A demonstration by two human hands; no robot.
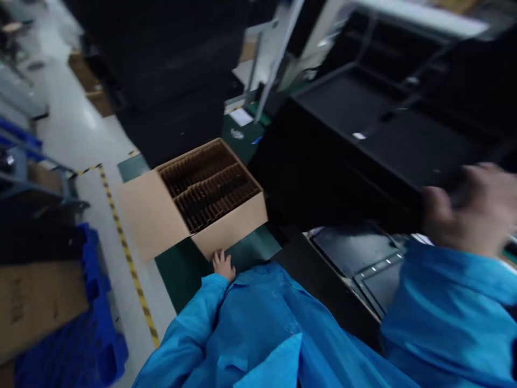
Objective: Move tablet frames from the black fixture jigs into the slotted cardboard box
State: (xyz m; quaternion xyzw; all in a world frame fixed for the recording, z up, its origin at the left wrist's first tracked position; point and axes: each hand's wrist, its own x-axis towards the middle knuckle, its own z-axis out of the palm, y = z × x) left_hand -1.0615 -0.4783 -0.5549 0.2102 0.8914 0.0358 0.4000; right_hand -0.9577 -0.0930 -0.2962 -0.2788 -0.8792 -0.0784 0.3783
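Note:
My left hand (223, 265) rests with its fingers apart against the near wall of an open cardboard box (226, 226), just below the rim. The box stands on a green mat (181, 275) and holds brown slotted dividers (205, 188) with dark thin items in some slots. A flap (151, 215) folds out at its left side. My right hand (464, 207), blurred by motion, is at the lower edge of a large black flat-sided object (355, 156). Its fingers are partly hidden, and I cannot tell whether they grip that edge.
Black panels in a dark frame (355, 258) lie below my right arm. Tall black stacks (169, 91) rise behind the box. A yellow-and-black floor line (127, 258) runs left of the mat, beside blue pallets (76, 328) bearing cardboard cartons (36, 307).

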